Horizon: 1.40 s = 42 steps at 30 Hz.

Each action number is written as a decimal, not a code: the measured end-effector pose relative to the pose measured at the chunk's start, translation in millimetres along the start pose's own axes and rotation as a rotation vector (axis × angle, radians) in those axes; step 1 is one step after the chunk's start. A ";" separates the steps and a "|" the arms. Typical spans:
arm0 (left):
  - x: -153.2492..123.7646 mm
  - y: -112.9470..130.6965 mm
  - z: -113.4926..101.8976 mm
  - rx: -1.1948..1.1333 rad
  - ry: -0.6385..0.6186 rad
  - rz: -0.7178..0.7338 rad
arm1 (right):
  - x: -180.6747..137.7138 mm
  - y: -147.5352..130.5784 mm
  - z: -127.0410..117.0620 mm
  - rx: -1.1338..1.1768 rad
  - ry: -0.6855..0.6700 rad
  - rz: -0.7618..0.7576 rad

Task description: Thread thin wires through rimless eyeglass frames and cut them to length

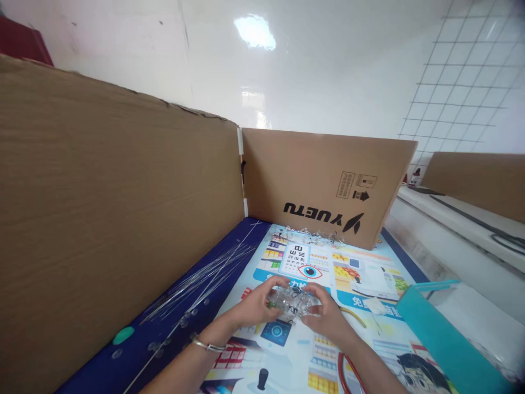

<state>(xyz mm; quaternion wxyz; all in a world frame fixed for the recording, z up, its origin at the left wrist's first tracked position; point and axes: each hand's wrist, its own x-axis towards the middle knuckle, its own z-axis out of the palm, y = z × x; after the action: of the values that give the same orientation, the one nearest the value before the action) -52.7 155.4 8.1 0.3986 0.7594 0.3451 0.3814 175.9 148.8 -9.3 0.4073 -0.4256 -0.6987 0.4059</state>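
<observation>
Over the printed mat (283,355), my left hand (262,302) and my right hand (326,313) curl round opposite sides of a bunch of clear, glassy pieces (292,301). Thin dark loops or wires show among these pieces. Fingertips of both hands press on the bunch, which partly hides behind them. A metal bangle (209,346) sits on my left wrist. Close to my right hand lies a curved yellow strip (353,316), and below my right wrist is a curved red one (346,375); I cannot tell what they belong to.
Cardboard panels stand at the left (123,208) and back (320,175). More clear pieces (311,237) line the back panel's foot. Thin rods (200,279) and small clear discs (156,347) lie on the blue cloth at left. A teal folder-like object (443,339) is at right.
</observation>
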 end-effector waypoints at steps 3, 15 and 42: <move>0.6 3.8 3.3 -0.050 0.009 0.014 | -1.1 -0.7 -0.9 0.003 -0.044 0.025; 7.6 -17.5 6.9 -0.327 0.154 -0.120 | -1.1 -10.8 -1.0 0.186 0.038 0.115; 8.9 1.4 23.2 -0.626 0.337 -0.132 | -0.1 0.1 -5.9 0.524 0.181 0.244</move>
<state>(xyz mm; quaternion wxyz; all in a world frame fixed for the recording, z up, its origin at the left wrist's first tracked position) -28.4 154.3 2.9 0.5731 0.5031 0.3207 0.5618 181.4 150.0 -7.5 0.5120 -0.4212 -0.4749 0.5787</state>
